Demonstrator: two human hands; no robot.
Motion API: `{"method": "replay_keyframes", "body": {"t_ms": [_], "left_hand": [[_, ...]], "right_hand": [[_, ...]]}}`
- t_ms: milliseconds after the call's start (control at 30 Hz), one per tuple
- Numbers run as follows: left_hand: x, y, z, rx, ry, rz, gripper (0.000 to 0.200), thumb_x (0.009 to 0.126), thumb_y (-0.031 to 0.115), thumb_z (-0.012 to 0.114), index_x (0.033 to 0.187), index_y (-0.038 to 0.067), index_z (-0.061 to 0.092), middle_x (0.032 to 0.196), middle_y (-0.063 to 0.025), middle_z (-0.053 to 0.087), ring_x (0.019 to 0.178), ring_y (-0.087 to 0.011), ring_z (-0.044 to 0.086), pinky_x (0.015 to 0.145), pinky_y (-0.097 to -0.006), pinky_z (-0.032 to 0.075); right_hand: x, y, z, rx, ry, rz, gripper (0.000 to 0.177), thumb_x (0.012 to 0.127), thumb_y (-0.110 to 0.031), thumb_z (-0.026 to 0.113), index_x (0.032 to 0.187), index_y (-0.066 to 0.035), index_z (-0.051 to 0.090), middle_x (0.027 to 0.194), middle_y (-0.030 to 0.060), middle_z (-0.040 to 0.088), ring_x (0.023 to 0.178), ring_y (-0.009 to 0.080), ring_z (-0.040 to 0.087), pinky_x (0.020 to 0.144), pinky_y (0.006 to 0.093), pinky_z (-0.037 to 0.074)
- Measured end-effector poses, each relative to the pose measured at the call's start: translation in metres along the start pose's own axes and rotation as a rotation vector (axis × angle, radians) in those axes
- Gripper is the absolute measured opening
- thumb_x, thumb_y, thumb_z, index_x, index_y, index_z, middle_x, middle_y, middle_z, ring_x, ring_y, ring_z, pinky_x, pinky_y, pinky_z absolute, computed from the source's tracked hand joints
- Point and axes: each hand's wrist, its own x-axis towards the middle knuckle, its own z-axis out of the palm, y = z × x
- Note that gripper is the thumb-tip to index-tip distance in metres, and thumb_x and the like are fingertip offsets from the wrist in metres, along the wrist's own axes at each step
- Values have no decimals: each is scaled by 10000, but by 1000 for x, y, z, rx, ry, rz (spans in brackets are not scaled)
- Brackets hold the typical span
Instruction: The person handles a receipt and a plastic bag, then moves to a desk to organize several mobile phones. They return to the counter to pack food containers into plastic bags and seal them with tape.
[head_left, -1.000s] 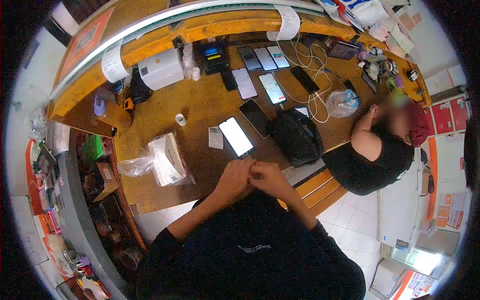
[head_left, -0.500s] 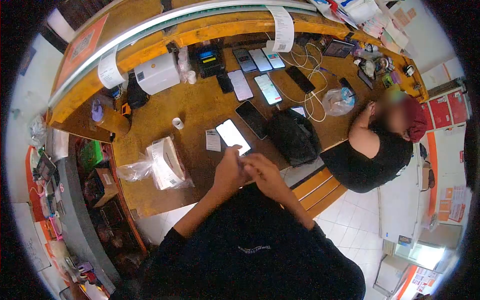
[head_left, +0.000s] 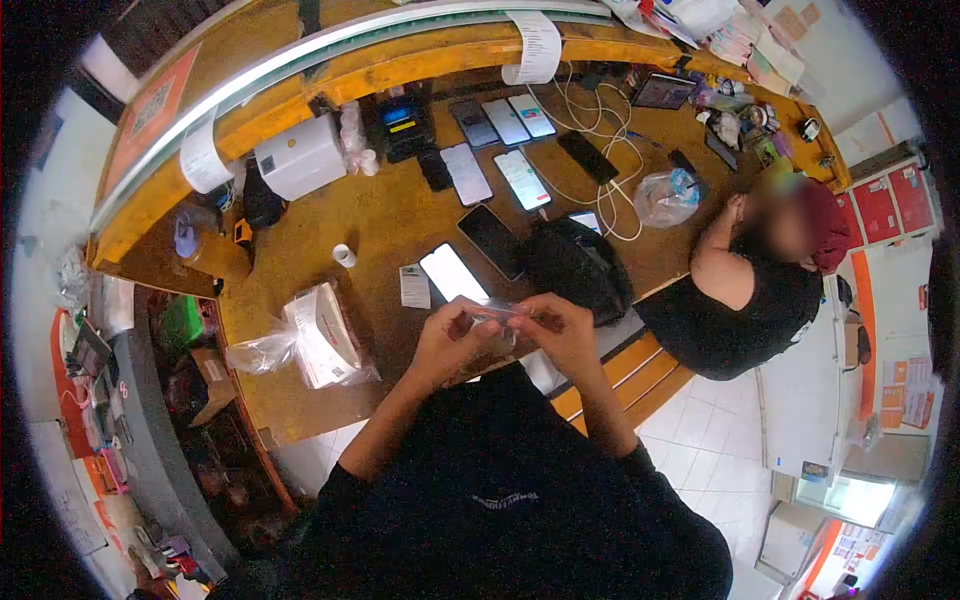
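Observation:
My left hand [head_left: 447, 342] and my right hand [head_left: 562, 335] are raised over the near edge of the table, fingertips pinched. Between them they hold a small piece of clear plastic [head_left: 493, 309], its exact kind too small to make out. Just beyond lies a phone with a lit white screen [head_left: 452, 272], its lower end partly behind my fingers. A printed paper slip [head_left: 414, 287] sits to its left. On its right are a dark phone [head_left: 490, 241] and a black bag [head_left: 575, 268].
Several phones, one being a lit phone [head_left: 521, 180], lie farther back near white cables [head_left: 622, 160]. A plastic-wrapped parcel [head_left: 322, 335] and a paper roll [head_left: 344, 256] are on the left. A white printer [head_left: 300, 157] stands behind. A person in black [head_left: 750, 320] sits at right.
My hands have moved apart slightly, and clear plastic now shows stretched between the fingertips. The view has shifted a little; the table items stay in place.

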Motion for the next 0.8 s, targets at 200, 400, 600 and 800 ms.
{"method": "replay_keyframes", "body": {"t_ms": [200, 400, 600, 800], "left_hand": [[4, -3, 12, -15, -93, 19, 261, 822, 111, 660, 1039, 30, 539, 975, -67, 614, 880, -101, 570, 741, -247, 458], [19, 10, 35, -27, -30, 33, 200, 850, 139, 627, 1003, 11, 616, 970, -61, 632, 864, -122, 594, 748, -245, 469], [48, 12, 82, 15, 27, 33, 167, 847, 131, 629, 960, 7, 644, 909, -63, 646, 840, -113, 596, 729, -241, 477], [74, 20, 129, 375, -33, 206, 151, 826, 107, 641, 948, 21, 624, 867, -71, 632, 751, -130, 606, 641, -251, 486]], "right_hand": [[1, -7, -18, -78, 35, -187, 142, 766, -37, 690, 897, 3, 653, 835, 50, 643, 754, 92, 601, 630, 206, 481], [-1, -6, -43, 213, -27, 62, 150, 774, -26, 680, 917, 0, 645, 857, 60, 640, 753, 97, 602, 654, 216, 492], [2, 28, -93, 100, -2, 19, 118, 793, -20, 656, 908, 1, 641, 857, 74, 639, 756, 107, 609, 657, 233, 505], [-2, 34, -144, -103, -65, -129, 85, 774, 2, 654, 858, 1, 642, 861, 83, 644, 771, 129, 618, 638, 238, 496]]}}
